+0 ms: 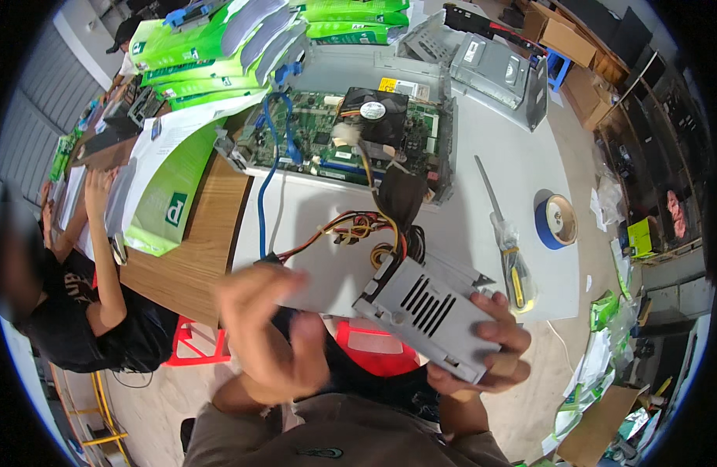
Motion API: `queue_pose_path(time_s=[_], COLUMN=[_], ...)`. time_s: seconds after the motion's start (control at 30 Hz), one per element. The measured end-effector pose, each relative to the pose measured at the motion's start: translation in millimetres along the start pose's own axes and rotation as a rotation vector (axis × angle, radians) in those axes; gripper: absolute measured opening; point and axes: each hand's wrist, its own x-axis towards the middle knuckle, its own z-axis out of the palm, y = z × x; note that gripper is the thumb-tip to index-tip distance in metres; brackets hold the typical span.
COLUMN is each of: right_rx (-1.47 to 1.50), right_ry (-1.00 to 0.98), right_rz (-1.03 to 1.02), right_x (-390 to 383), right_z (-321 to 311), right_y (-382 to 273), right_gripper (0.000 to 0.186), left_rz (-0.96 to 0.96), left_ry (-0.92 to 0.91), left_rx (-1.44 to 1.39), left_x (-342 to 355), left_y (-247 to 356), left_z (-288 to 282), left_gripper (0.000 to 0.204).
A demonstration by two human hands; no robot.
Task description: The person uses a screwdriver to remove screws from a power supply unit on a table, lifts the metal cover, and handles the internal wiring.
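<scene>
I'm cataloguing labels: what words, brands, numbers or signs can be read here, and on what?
I won't copy wording or brands; print stands on:
Green wrapper: large mark on a dark square.
Black fan: round white label, too small to read.
Yellow label: too small.
Held metal box: none I can make out.

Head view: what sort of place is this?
Probably a computer repair or dismantling workshop: the right hand holds a vented metal box, a green circuit board sits in an open case, and a screwdriver lies nearby.
</scene>
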Motion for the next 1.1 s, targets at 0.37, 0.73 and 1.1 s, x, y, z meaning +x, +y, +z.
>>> queue_pose_path(time_s=[0.37, 0.73, 1.1], right_rx=[-0.058, 0.043, 0.275], right_ry=[-0.324, -0.086, 0.002], right_rz=[-0.196, -0.078, 0.401], right_x=[-19, -1, 4], right_z=[-3, 23, -25], right_y=[-35, -43, -7], right_gripper=[0.053, 0.02, 0.065], left_rz=[-0.35, -0.384, -0.261], left_ry=[-0.312, -0.237, -0.137], left_rx=[-0.337, -0.201, -0.398], left_x=[-22, -24, -34], left_y=[52, 66, 18], left_z=[9, 26, 16], left_gripper=[0.166, 0.133, 0.091])
